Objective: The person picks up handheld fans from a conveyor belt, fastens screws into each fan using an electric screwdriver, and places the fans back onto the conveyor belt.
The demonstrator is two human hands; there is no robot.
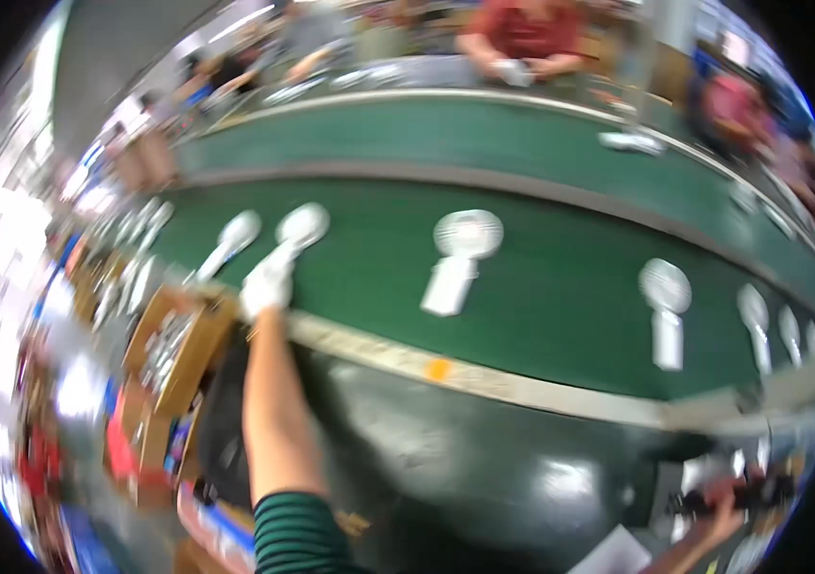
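Observation:
My left hand (pixel 268 290), in a white glove, reaches over the near edge of the green conveyor belt (pixel 369 277). Its fingers are closed around the handle of a white handheld fan (pixel 302 227) with a round grille. Left of it lies another white handheld fan (pixel 239 230), and a third fan (pixel 468 235) is to its right, its wide handle toward me. At the lower right, my right hand (pixel 725 507) is closed on a dark, elongated tool (pixel 761 493); blur hides its exact kind.
Farther right on the belt is another fan (pixel 666 285), with several more beyond. Cardboard boxes (pixel 183 359) of parts stand at my left. A pale rail (pixel 541 394) edges the belt. Across a second belt (pixel 379 134), a person in red (pixel 527 38) handles a white part.

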